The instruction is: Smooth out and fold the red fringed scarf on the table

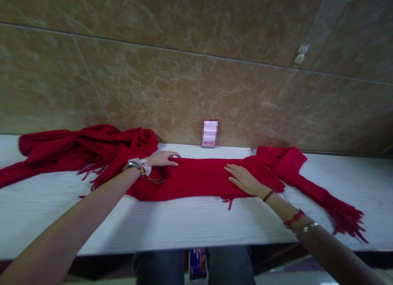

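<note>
A red fringed scarf [199, 176] lies spread lengthwise on a white wood-grain table. My left hand [162, 159] rests at its upper left edge, thumb and fingers apart. My right hand [244, 179] lies flat on the right part of the cloth, fingers stretched out. Bunched red fabric [92, 148] with fringes is heaped to the left of my left hand. Beyond my right hand, another red fringed piece [307, 182] is folded over and trails toward the front right. Whether these red pieces are joined to the spread part, I cannot tell.
A phone [210, 133] with a lit, blurred screen leans against the brown marble-look wall [184, 84] at the table's back edge. A socket [301, 54] is on the wall at right. Below the white table's [190, 227] front edge, a box [198, 262] shows between my legs.
</note>
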Demonstrator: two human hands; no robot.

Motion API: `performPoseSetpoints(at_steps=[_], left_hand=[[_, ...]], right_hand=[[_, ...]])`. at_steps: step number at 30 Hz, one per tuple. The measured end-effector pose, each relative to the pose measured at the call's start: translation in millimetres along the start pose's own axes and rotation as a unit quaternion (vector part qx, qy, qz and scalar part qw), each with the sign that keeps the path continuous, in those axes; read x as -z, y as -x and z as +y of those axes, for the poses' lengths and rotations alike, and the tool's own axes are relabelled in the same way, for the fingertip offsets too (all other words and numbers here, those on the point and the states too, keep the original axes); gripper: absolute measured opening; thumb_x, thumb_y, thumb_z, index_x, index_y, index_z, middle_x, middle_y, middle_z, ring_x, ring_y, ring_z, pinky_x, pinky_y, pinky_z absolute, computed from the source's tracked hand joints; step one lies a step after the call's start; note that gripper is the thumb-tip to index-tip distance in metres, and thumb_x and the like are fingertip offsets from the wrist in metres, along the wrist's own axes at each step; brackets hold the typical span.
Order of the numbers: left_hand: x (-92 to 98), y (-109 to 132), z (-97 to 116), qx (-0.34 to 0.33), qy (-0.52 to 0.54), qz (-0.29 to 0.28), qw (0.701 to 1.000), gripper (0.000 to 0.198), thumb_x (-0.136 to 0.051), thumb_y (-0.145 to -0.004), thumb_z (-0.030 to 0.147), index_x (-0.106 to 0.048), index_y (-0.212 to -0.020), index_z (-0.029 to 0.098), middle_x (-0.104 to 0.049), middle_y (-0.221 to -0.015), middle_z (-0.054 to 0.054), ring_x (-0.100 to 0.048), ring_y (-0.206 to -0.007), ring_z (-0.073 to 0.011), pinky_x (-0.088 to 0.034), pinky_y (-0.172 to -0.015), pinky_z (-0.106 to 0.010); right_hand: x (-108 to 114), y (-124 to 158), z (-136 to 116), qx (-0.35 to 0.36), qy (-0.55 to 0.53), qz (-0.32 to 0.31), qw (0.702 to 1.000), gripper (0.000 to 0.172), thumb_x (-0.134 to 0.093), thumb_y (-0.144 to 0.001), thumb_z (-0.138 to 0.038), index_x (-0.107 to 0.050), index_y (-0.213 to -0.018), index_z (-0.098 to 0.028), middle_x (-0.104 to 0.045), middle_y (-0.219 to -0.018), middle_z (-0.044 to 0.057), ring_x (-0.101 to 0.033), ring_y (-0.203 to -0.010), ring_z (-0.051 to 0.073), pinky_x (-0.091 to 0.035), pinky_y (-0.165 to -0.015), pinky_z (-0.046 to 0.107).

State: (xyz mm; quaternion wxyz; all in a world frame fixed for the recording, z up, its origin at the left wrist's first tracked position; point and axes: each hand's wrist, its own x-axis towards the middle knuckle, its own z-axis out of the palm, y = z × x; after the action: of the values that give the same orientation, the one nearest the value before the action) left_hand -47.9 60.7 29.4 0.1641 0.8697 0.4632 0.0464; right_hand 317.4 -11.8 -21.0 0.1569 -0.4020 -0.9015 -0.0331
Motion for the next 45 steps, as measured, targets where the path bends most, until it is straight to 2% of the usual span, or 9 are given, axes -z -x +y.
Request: performPoseSetpoints(at_steps=[8, 14, 17, 23, 28, 31, 34, 39, 45], left_hand=[[37.7, 8, -30, 0.067, -0.099, 0.012, 0.993, 0.054, -0.034, -0.075, 0.058, -0.063, -0.093, 0.015, -0.064, -0.092, -0.007, -0.056, -0.084, -0.0206, -0.038, -0.077, -0.026], [-1.8, 60, -14, 0.009, -0.193, 0.182, 0.964, 0.050, -0.033, -0.083, 0.048, -0.045, -0.122, 0.020, -0.040, -0.128, -0.012, -0.035, -0.117, -0.0231, -0.023, -0.097, -0.035], [-19.8, 92, -11, 0.000, -0.203, 0.142, 0.969, 0.050, -0.035, -0.082, 0.051, -0.040, -0.125, 0.028, -0.035, -0.133, -0.009, -0.030, -0.121, -0.0246, -0.022, -0.098, -0.038], [-7.1, 134, -53, 0.237, -0.182, 0.221, 0.929, 0.059, -0.037, -0.078, 0.053, -0.038, -0.128, 0.021, -0.032, -0.134, -0.014, -0.028, -0.122, -0.0331, -0.024, -0.095, -0.050], [27.1, 146, -78, 0.224, -0.004, 0.139, 0.965, 0.072, -0.049, -0.063, 0.056, -0.045, -0.120, 0.012, -0.054, -0.116, -0.010, -0.051, -0.101, -0.0248, -0.039, -0.087, -0.031], [54.3, 149, -72, 0.201, 0.057, 0.118, 0.971, 0.057, -0.043, -0.068, 0.055, -0.058, -0.098, 0.010, -0.062, -0.099, -0.008, -0.055, -0.089, -0.0219, -0.042, -0.080, -0.028], [74.0, 155, -60, 0.189, 0.137, 0.096, 0.968, 0.055, -0.038, -0.075, 0.052, -0.055, -0.105, 0.010, -0.061, -0.102, -0.009, -0.053, -0.093, -0.0203, -0.042, -0.077, -0.025], [52.8, 172, -46, 0.169, 0.172, -0.029, 0.970, 0.094, -0.063, -0.055, 0.044, -0.019, -0.135, 0.022, -0.045, -0.127, -0.007, -0.046, -0.110, -0.0208, -0.041, -0.083, -0.024], [48.9, 184, -68, 0.251, 0.156, 0.090, 0.951, 0.060, -0.053, -0.062, 0.049, -0.052, -0.114, 0.019, -0.052, -0.121, -0.006, -0.047, -0.108, -0.0235, -0.038, -0.088, -0.027]], right_hand=[[7, 14, 10, -0.035, -0.003, -0.076, 0.997, 0.046, -0.027, -0.089, -0.039, -0.031, -0.132, -0.021, -0.033, -0.136, 0.008, -0.026, -0.126, 0.022, -0.024, -0.100, 0.046], [27, -37, -44, -0.013, -0.049, -0.039, 0.998, 0.050, -0.033, -0.087, -0.041, -0.031, -0.132, -0.019, -0.030, -0.138, 0.010, -0.019, -0.128, 0.021, -0.019, -0.103, 0.046], [11, -59, -86, 0.090, -0.095, -0.113, 0.985, 0.055, -0.036, -0.085, -0.044, -0.025, -0.134, -0.022, -0.028, -0.139, 0.008, -0.017, -0.129, 0.021, -0.019, -0.103, 0.042], [-15, -53, -108, 0.091, -0.089, -0.181, 0.975, 0.054, -0.028, -0.086, -0.048, -0.022, -0.135, -0.027, -0.020, -0.142, 0.007, -0.010, -0.130, 0.025, -0.011, -0.102, 0.050], [-6, -82, -106, 0.099, -0.104, -0.127, 0.982, 0.053, -0.037, -0.085, -0.043, -0.031, -0.132, -0.020, -0.032, -0.136, 0.010, -0.023, -0.126, 0.023, -0.021, -0.102, 0.043], [-13, -120, -110, 0.084, -0.083, -0.048, 0.992, 0.042, -0.042, -0.084, -0.031, -0.043, -0.123, -0.014, -0.047, -0.123, 0.013, -0.038, -0.116, 0.020, -0.029, -0.098, 0.036], [-30, -148, -109, 0.032, -0.051, -0.072, 0.996, 0.032, -0.046, -0.082, -0.025, -0.052, -0.110, -0.012, -0.055, -0.105, 0.014, -0.049, -0.101, 0.021, -0.038, -0.087, 0.035], [-55, -157, -101, -0.003, -0.062, -0.059, 0.996, 0.017, -0.048, -0.081, -0.022, -0.056, -0.094, -0.015, -0.055, -0.093, 0.009, -0.049, -0.093, 0.019, -0.038, -0.081, 0.032], [-52, -162, -94, -0.036, -0.143, -0.036, 0.988, 0.008, -0.053, -0.075, -0.014, -0.053, -0.083, -0.015, -0.058, -0.084, 0.005, -0.052, -0.078, 0.015, -0.040, -0.071, 0.027]])
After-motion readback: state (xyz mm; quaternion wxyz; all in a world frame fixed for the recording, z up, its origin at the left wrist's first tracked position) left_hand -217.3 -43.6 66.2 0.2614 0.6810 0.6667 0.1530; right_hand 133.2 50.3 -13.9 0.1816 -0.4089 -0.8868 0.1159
